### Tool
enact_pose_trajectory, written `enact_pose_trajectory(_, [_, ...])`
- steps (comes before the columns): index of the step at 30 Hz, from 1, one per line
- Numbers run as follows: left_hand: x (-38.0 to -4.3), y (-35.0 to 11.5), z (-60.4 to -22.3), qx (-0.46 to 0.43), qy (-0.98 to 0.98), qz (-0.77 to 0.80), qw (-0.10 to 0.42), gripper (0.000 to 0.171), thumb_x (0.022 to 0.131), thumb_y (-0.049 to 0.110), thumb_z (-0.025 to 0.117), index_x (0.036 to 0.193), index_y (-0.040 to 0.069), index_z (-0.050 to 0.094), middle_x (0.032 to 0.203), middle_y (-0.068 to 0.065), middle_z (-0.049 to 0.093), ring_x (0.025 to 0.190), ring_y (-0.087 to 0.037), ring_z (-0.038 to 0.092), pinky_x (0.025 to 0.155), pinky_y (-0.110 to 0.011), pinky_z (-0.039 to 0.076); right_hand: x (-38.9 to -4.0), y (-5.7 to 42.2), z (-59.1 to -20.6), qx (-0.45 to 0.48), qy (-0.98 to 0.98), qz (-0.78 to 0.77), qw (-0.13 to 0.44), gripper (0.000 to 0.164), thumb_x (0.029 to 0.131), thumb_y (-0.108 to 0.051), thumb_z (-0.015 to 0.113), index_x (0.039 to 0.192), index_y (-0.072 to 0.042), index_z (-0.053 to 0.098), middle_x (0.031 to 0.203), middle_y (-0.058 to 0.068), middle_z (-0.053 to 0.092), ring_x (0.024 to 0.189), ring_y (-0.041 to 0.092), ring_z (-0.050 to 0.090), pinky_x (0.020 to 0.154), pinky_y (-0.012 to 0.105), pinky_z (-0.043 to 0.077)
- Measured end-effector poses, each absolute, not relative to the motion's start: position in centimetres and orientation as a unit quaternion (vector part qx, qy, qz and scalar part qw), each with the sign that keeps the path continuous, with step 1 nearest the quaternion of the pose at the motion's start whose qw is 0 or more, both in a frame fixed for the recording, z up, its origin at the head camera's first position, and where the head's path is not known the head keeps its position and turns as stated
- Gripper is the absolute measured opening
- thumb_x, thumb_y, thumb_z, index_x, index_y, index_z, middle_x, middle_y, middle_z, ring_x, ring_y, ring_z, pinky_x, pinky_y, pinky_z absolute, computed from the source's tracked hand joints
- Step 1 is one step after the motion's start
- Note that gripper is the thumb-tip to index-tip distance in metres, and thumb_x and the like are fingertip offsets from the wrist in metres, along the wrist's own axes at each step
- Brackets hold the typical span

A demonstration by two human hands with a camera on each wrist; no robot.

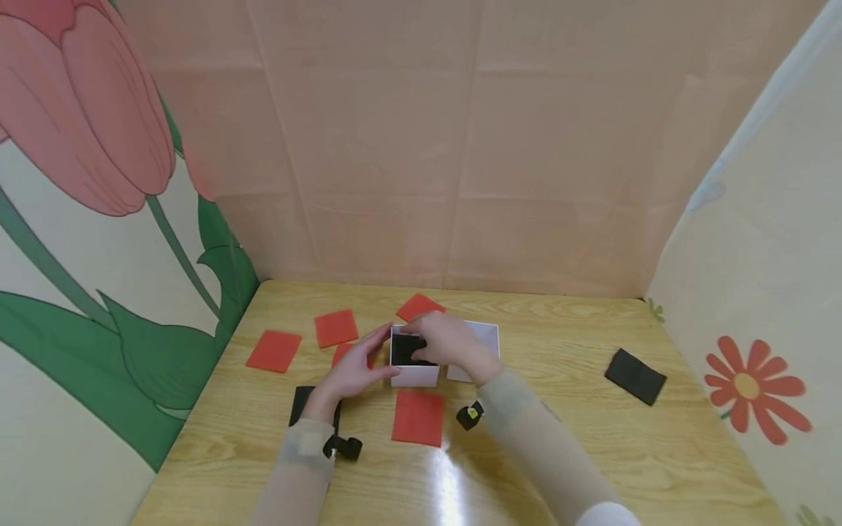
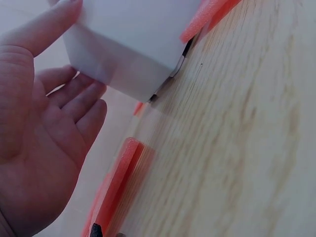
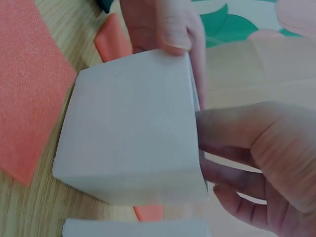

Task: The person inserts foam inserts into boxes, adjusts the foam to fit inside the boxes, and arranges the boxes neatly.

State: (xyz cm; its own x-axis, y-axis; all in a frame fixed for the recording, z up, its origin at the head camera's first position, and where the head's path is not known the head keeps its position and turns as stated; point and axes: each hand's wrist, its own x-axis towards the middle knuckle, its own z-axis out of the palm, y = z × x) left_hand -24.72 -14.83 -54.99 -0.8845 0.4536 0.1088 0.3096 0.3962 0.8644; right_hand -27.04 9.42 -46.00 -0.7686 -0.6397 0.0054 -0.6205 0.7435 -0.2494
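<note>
A small open-topped white box (image 1: 414, 376) stands mid-table, with a flat black piece (image 1: 403, 351) inside it. My left hand (image 1: 355, 371) holds the box at its left side, thumb on the front wall and fingers farther back. The left wrist view shows that thumb and those fingers against the white walls. From the right, my right hand (image 1: 450, 340) reaches over the rim, its fingers down in the box by the black piece. In the right wrist view the fingertips of this hand (image 3: 266, 158) are hidden behind the box wall, so their grip on the piece is unclear.
A second white open box part (image 1: 485, 334) stands just right of the box. Red foam squares lie around: one in front (image 1: 418, 418), one behind (image 1: 421, 305), several to the left (image 1: 274, 351). A black piece (image 1: 635, 376) lies far right; another (image 1: 301, 400) is partly under my left wrist.
</note>
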Motion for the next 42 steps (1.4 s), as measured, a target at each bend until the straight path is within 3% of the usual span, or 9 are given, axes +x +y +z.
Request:
enact_pose_trajectory(9, [-24.7,-15.0,-55.1,0.223,0.834,0.5,0.069,0.097,0.093,0.049,0.083,0.171,0.026,0.031,0.172,0.005,0.034,0.156,-0.023,0.037,0.123,-0.046,0.036,-26.8,12.6,-45.5,-0.309,0.911,-0.27,0.035,0.042,0.1,-0.026,0.08,0.138,-0.011,0.073,0.132,0.005,0.074,0.104,0.018,0.072,0.088,0.04,0.061])
enact_pose_trajectory(14, [-24.8,-14.9,-55.1,0.228,0.831,0.503,0.066,0.096,0.092,0.047,0.085,0.17,0.027,0.032,0.173,0.003,0.034,0.157,-0.023,0.036,0.123,-0.045,0.036,-26.6,15.3,-45.7,-0.296,0.902,-0.314,-0.009,0.037,0.102,-0.025,0.076,0.138,-0.016,0.073,0.132,0.002,0.073,0.102,0.015,0.071,0.086,0.04,0.061])
enact_pose_trajectory(22, [-24.9,-15.0,-55.1,0.225,0.835,0.498,0.065,0.097,0.092,0.046,0.085,0.17,0.024,0.033,0.173,0.004,0.034,0.156,-0.022,0.037,0.123,-0.043,0.036,-26.2,19.9,-46.9,-0.256,0.878,-0.394,-0.086,0.035,0.103,-0.019,0.075,0.137,-0.015,0.074,0.13,0.003,0.073,0.102,0.018,0.072,0.079,0.037,0.06])
enact_pose_trajectory(28, [-24.8,-14.9,-55.1,0.22,0.838,0.495,0.067,0.097,0.091,0.049,0.085,0.17,0.03,0.032,0.173,0.005,0.034,0.156,-0.023,0.038,0.123,-0.044,0.036,-25.5,23.4,-48.2,-0.198,0.861,-0.449,-0.132,0.034,0.105,-0.018,0.072,0.139,-0.015,0.073,0.127,0.009,0.075,0.103,0.018,0.071,0.081,0.026,0.056])
enact_pose_trajectory(33, [-24.8,-14.9,-55.1,0.216,0.84,0.492,0.07,0.097,0.091,0.048,0.085,0.17,0.027,0.032,0.173,0.005,0.033,0.156,-0.022,0.038,0.123,-0.044,0.036,-25.1,26.0,-49.3,-0.153,0.853,-0.481,-0.132,0.036,0.107,-0.022,0.07,0.141,-0.013,0.071,0.129,0.013,0.074,0.103,0.009,0.068,0.084,0.017,0.054])
enact_pose_trajectory(42, [-25.0,-14.6,-55.1,0.216,0.841,0.49,0.075,0.096,0.091,0.047,0.086,0.17,0.033,0.032,0.173,0.006,0.033,0.156,-0.02,0.037,0.123,-0.041,0.036,-23.7,31.1,-51.1,-0.094,0.872,-0.471,-0.092,0.047,0.107,-0.034,0.069,0.15,-0.014,0.064,0.139,0.014,0.069,0.111,0.0,0.062,0.088,0.014,0.05])
